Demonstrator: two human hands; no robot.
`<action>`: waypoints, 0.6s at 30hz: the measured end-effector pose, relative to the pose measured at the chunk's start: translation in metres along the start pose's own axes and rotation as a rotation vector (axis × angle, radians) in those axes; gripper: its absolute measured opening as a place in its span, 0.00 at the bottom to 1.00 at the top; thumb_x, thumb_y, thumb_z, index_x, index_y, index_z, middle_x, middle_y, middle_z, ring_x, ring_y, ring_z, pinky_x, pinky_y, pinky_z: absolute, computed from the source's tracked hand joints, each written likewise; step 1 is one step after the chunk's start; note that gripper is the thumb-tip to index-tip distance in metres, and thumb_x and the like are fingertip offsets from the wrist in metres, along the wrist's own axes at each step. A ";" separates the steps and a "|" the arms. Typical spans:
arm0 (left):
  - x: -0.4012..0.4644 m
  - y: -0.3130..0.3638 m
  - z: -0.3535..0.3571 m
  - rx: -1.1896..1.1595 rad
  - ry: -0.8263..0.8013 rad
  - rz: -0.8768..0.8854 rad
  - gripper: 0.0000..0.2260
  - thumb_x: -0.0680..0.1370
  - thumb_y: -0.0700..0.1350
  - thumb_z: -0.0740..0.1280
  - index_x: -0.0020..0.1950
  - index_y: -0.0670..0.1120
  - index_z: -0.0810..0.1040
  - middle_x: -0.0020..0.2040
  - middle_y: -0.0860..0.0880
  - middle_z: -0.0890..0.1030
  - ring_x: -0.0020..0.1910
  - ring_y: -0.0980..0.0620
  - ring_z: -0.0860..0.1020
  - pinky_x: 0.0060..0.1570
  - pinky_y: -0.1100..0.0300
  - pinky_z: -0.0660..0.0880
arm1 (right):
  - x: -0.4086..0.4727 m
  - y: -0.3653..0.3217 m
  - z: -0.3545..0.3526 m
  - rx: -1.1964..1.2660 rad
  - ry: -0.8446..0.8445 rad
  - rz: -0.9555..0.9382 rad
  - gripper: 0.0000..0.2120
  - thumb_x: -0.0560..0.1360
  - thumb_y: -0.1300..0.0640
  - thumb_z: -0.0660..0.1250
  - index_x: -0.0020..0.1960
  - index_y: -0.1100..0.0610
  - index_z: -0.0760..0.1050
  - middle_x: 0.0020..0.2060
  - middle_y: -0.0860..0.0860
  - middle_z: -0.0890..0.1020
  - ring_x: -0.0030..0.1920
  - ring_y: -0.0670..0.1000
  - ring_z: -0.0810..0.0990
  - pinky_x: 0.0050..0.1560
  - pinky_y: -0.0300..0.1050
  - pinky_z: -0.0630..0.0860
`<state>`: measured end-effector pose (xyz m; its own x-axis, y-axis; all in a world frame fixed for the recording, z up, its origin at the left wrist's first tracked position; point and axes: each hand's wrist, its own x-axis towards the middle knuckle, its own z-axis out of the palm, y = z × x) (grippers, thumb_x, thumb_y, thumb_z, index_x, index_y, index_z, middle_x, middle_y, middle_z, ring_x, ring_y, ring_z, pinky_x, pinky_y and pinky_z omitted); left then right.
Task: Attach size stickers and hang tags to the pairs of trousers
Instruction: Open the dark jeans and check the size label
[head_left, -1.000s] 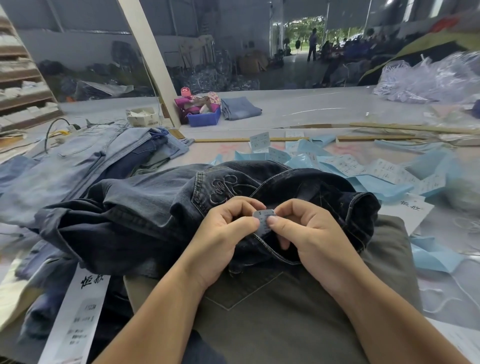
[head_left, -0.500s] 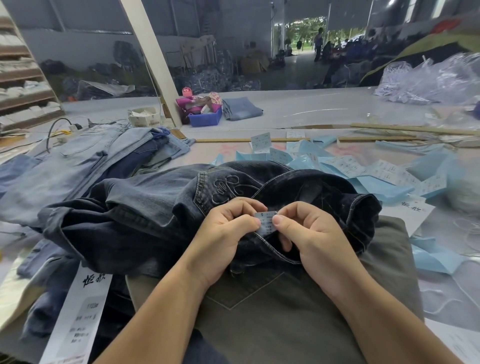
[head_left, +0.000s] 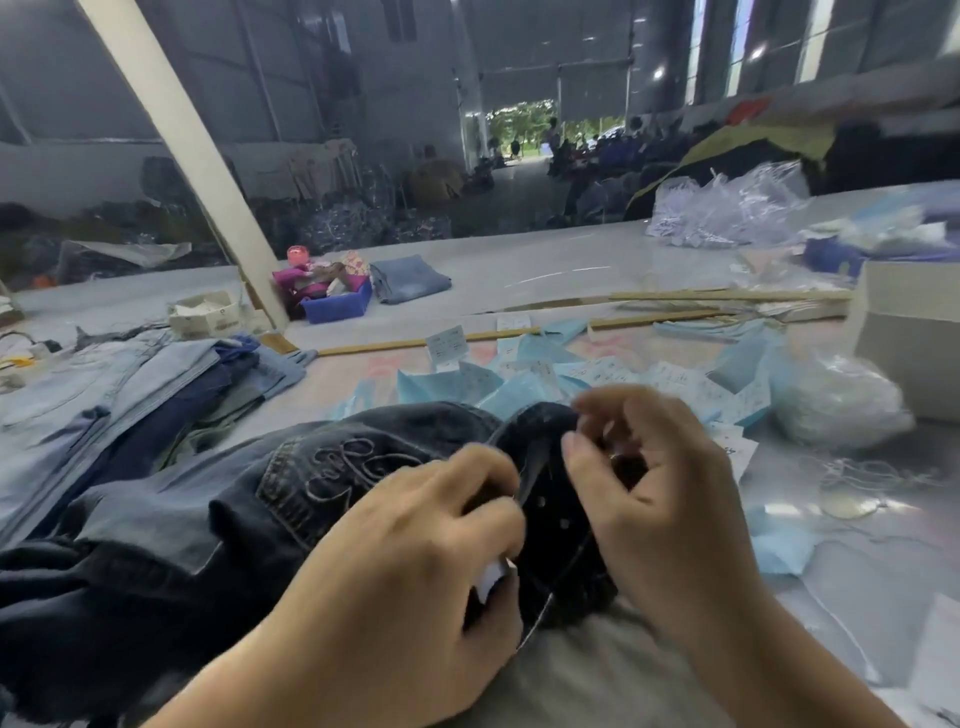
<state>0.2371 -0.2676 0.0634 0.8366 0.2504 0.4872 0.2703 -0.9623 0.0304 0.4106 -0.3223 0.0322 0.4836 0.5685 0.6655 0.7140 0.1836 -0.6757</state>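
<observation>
— Trousers (head_left: 218, 514), dark denim, lie bunched on the tabletop (head_left: 571, 270), long axis running left to right, embroidered pocket up.
— Hands?
— Left hand (head_left: 415, 561) pinches the waistband; a white scrap shows under it. Right hand (head_left: 660, 499) curls at the fabric, grip blurred, cannot tell.
— Containers?
— Blue bin (head_left: 337, 307) holds pink and patterned items.

dark jeans (head_left: 218, 525): heavy denim, matt, coarse weave, raised stitched scrollwork on pocket. light jeans pile (head_left: 104, 395): faded denim, soft matt. table (head_left: 545, 270): smooth, faintly glossy sheet. tags (head_left: 675, 384): thin printed paper, white and pale blue, matt. blue bin (head_left: 337, 306): smooth plastic. long sticks (head_left: 675, 296): bare wood. bag heap (head_left: 727, 205): clear crinkled plastic film, shiny.
</observation>
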 end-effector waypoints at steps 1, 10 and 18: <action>0.010 0.002 -0.005 -0.004 -0.005 -0.002 0.05 0.72 0.53 0.65 0.45 0.53 0.75 0.55 0.56 0.74 0.41 0.55 0.77 0.41 0.61 0.75 | 0.011 0.003 -0.003 -0.071 0.002 -0.015 0.11 0.72 0.47 0.63 0.54 0.42 0.73 0.47 0.35 0.76 0.52 0.42 0.73 0.49 0.30 0.68; 0.098 -0.033 0.012 -0.352 -0.665 -0.229 0.13 0.77 0.62 0.65 0.55 0.56 0.78 0.53 0.61 0.76 0.52 0.64 0.75 0.59 0.55 0.72 | 0.017 0.062 0.013 0.024 -0.546 0.037 0.17 0.69 0.38 0.60 0.47 0.48 0.79 0.41 0.46 0.83 0.44 0.44 0.80 0.44 0.51 0.77; 0.158 -0.040 0.046 -0.473 -1.071 -0.373 0.29 0.70 0.54 0.77 0.68 0.55 0.70 0.55 0.58 0.81 0.39 0.57 0.82 0.46 0.59 0.81 | 0.002 0.093 0.004 0.435 -0.508 0.388 0.11 0.74 0.50 0.61 0.47 0.43 0.82 0.43 0.41 0.85 0.47 0.40 0.81 0.48 0.34 0.73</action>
<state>0.3798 -0.1847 0.0990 0.7741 0.2643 -0.5753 0.5640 -0.7008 0.4368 0.4761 -0.3012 -0.0300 0.2921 0.9354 0.1994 0.2272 0.1347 -0.9645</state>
